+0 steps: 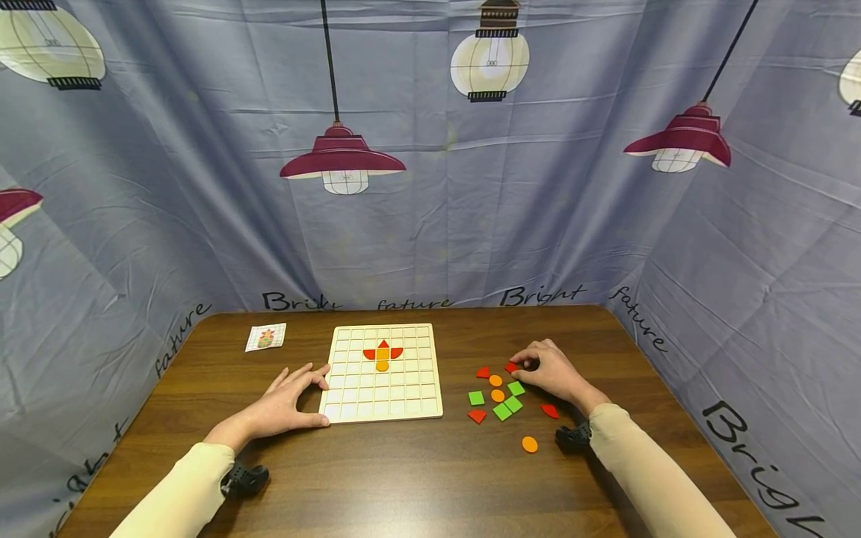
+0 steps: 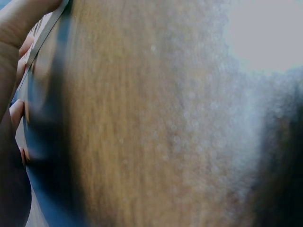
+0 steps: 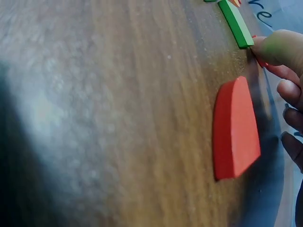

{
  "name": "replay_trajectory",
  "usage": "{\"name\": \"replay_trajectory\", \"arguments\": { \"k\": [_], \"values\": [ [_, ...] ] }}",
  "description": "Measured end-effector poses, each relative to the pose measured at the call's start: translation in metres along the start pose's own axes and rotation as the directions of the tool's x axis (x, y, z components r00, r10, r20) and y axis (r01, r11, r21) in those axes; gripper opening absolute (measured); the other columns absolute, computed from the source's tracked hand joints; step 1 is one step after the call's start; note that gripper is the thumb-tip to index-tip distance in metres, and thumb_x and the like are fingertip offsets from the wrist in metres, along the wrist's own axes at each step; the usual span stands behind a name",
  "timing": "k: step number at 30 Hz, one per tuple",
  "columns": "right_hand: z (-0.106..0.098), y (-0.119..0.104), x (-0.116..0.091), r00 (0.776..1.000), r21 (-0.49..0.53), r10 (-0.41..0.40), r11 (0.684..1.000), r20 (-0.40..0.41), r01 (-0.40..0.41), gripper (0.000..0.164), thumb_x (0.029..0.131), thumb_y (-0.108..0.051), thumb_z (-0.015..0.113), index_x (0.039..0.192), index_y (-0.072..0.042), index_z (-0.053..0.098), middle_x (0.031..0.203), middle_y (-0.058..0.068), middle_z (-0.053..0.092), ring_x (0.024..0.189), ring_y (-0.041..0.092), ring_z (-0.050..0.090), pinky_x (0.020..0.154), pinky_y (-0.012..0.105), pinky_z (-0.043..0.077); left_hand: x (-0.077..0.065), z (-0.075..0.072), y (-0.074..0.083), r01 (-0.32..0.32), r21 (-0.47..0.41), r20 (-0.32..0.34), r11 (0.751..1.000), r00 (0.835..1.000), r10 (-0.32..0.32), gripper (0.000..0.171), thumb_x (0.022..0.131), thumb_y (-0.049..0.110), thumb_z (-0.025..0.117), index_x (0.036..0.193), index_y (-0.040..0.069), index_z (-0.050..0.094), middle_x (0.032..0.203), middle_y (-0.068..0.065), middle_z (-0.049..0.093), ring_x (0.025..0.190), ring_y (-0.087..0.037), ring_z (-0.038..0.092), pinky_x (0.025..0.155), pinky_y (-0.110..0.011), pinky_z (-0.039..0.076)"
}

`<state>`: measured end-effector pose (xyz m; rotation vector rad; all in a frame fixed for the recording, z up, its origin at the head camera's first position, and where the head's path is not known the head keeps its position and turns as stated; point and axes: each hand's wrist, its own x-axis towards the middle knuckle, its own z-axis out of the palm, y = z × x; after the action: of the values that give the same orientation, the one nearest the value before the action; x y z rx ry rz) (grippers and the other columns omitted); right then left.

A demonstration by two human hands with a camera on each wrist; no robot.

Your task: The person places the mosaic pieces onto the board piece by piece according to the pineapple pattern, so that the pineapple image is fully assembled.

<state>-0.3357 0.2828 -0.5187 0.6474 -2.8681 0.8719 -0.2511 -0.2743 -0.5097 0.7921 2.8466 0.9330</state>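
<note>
A pale gridded board point(image 1: 356, 407) bears red and orange pieces laid in a small figure, with an orange square point(image 1: 383, 354) at its middle and an orange circle point(image 1: 383, 366) below. Against the board's left side rests my left hand point(image 1: 285, 403), thumb near the lower corner and fingers spread along the edge. My right hand point(image 1: 551, 371) pinches a red piece point(image 1: 511, 368) between thumb and index finger, at the far side of the loose pieces. In the right wrist view, the thumb comes close to a green square point(image 3: 236, 24), and a red quarter-round piece point(image 3: 244, 127) lies nearer the wrist.
Several loose green squares point(image 1: 502, 412), orange circles point(image 1: 530, 444) and red pieces point(image 1: 477, 416) lie right of the board on the wooden table point(image 1: 377, 478). A small picture card point(image 1: 255, 338) lies at the back left. A patterned curtain point(image 1: 417, 246) hangs behind the table.
</note>
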Motion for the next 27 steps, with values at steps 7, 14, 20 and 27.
{"name": "replay_trajectory", "arguments": {
  "k": [7, 14, 20, 27],
  "values": [
    [0.003, -0.005, 0.005, 1.000, 0.000, 0.010, 1.000, -0.005, -0.010, 0.021, 0.086, -0.029, 0.084, 0.103, -0.021, 0.077, 0.084, -0.008, 0.055, 0.092, 0.018, 0.042, 0.076, 0.036, 0.036, 0.000, -0.001, -0.002, 0.012, 0.015, 0.011, 1.000, 1.000, -0.012, 0.052, 0.082, 0.054, 0.082, 0.115, 0.024, 0.056, 0.162, -0.013, 0.038, 0.149, -0.049, 0.024, 0.116, -0.072, 0.002],
    [0.008, -0.029, 0.024, 1.000, 0.019, -0.018, 1.000, -0.002, 0.018, 0.020, 0.087, -0.032, 0.082, 0.104, -0.022, 0.076, 0.086, -0.006, 0.056, 0.092, 0.018, 0.042, 0.076, 0.036, 0.037, -0.001, 0.003, -0.007, -0.048, -0.008, -0.035, 0.999, 0.998, 0.048, 0.051, 0.081, 0.052, 0.082, 0.114, 0.024, 0.056, 0.160, -0.016, 0.040, 0.146, -0.052, 0.027, 0.114, -0.073, 0.004],
    [0.025, -0.064, 0.051, 0.997, 0.038, -0.058, 0.998, 0.047, 0.056, 0.019, 0.088, -0.032, 0.080, 0.106, -0.025, 0.076, 0.089, -0.008, 0.057, 0.093, 0.015, 0.043, 0.077, 0.035, 0.041, -0.001, 0.002, -0.006, -0.033, -0.009, -0.028, 0.999, 0.999, 0.032, 0.051, 0.082, 0.052, 0.082, 0.114, 0.023, 0.056, 0.160, -0.015, 0.040, 0.147, -0.051, 0.026, 0.115, -0.073, 0.004],
    [0.056, -0.105, 0.077, 0.981, 0.009, -0.160, 0.987, 0.107, 0.160, 0.022, 0.090, -0.033, 0.079, 0.110, -0.026, 0.077, 0.091, -0.011, 0.058, 0.093, 0.014, 0.043, 0.078, 0.034, 0.042, 0.001, 0.000, -0.002, 0.012, 0.026, 0.011, 1.000, 1.000, -0.013, 0.053, 0.082, 0.053, 0.082, 0.115, 0.022, 0.056, 0.161, -0.012, 0.040, 0.149, -0.046, 0.026, 0.117, -0.070, 0.003]
  ]
}}
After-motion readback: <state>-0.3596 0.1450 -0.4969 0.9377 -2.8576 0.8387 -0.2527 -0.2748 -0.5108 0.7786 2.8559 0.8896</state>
